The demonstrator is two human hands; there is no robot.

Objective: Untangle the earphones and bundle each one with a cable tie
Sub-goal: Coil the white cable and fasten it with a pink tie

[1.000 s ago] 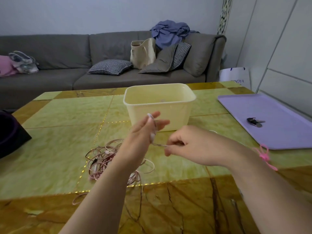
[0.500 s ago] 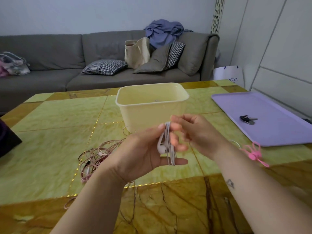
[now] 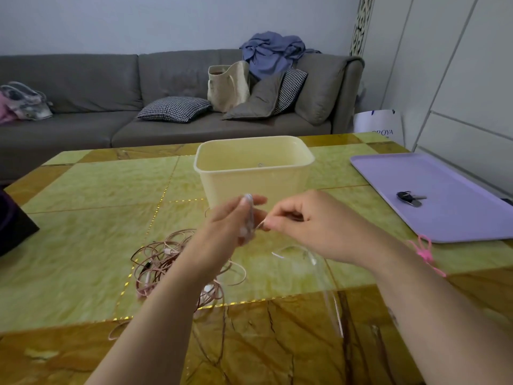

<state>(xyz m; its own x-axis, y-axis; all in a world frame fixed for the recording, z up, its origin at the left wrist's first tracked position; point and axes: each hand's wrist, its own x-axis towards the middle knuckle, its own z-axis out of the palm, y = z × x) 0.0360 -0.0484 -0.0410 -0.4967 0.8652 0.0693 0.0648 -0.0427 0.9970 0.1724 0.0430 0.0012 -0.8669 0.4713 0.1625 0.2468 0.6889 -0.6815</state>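
Tub [image 3: 254,184], pink earphone tangle [image 3: 158,254] under forearm [image 3: 177,287], keys [image 3: 409,197] on tray [image 3: 444,173]

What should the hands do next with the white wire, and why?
Probably wind another loop: the left hand holds the coiled part of the white earphone cable, the right hand pinches it, and a loose length hangs below. The pink cable tie lies on the table.

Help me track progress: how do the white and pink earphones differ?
The white earphones form a compact coil; the pink earphones a loose tangle. The left hand and right hand hold the white earphones; the pink earphones lie on the table. Both are wired.
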